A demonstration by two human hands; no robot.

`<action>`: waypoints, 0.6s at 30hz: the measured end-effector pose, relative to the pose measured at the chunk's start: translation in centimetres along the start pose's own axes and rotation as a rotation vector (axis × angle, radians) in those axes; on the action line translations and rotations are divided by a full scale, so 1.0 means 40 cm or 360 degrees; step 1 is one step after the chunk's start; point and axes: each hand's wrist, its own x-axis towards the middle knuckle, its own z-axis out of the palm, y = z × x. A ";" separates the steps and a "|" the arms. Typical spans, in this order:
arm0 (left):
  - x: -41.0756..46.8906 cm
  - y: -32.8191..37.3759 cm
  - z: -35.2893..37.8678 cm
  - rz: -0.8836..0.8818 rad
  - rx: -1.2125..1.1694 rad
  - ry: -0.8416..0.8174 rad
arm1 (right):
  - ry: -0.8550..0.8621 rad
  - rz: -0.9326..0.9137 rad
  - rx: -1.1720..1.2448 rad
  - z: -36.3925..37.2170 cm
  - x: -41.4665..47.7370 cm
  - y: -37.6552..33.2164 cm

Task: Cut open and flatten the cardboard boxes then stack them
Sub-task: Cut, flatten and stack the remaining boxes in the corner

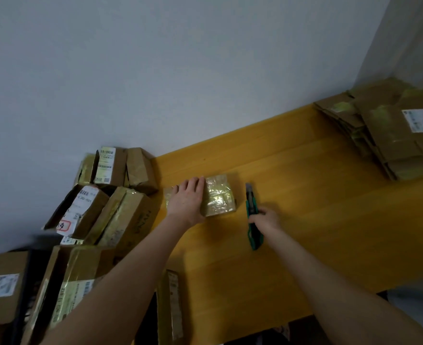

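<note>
Small taped cardboard box (pixel 219 195) lying mid-way along yellow table (pixel 317 207), pressed under left hand (pixel 186 199), fingers straight and close together. Just right of it, right hand (pixel 267 219), fingers curled round green utility knife (pixel 251 202).

Dim, soft, tilted wide-angle view; tape glare.

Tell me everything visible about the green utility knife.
The utility knife is a slim green-and-black cutter, plastic by its look, its grey tip pointing toward the wall. It sits low over the yellow wooden table, right of the small taped box. The right hand curls round its middle; whether it rests on the wood is unclear.
</note>
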 end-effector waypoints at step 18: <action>0.003 -0.003 0.002 -0.0106 -0.0157 -0.0070 | 0.0368 -0.0735 -0.1177 -0.047 -0.102 -0.114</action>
